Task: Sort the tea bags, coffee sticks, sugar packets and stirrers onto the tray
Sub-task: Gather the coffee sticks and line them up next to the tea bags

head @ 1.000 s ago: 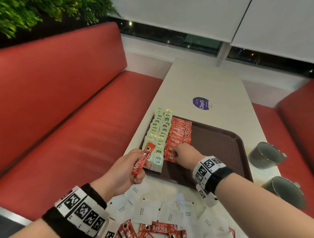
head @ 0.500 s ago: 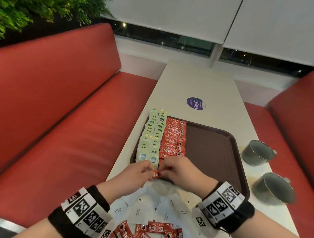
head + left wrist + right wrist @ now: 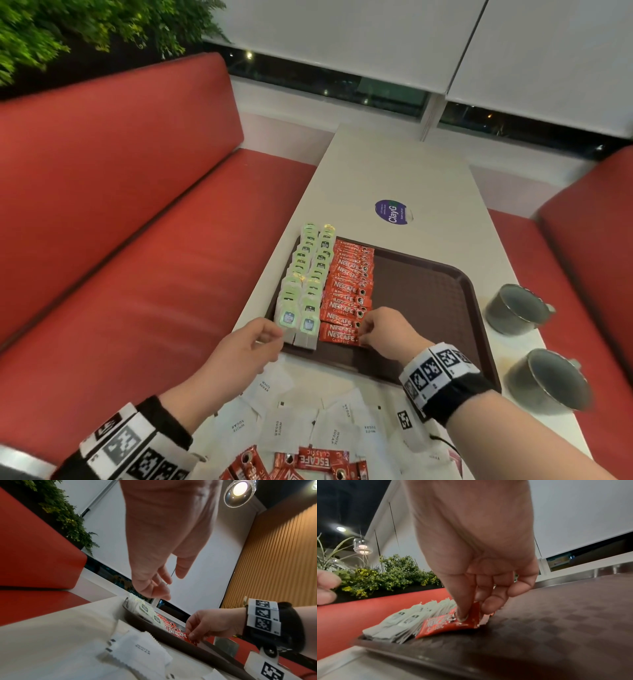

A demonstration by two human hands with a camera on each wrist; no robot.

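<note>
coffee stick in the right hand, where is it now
On the tray, nearest end of the red coffee row, right of the tea bags; the right hand pinches the coffee stick at its right end.

Both forearms are bare, and each wrist wears a black fabric band (image 3: 455,397) wrapped by a white strip printed with square black-and-white coded markers (image 3: 432,370). The left wrist's band (image 3: 161,416) carries the same marker strip (image 3: 126,445). Under the right wrist hangs a white block with another marker (image 3: 271,669), fixed by a black screw and a thin black cord.
</note>
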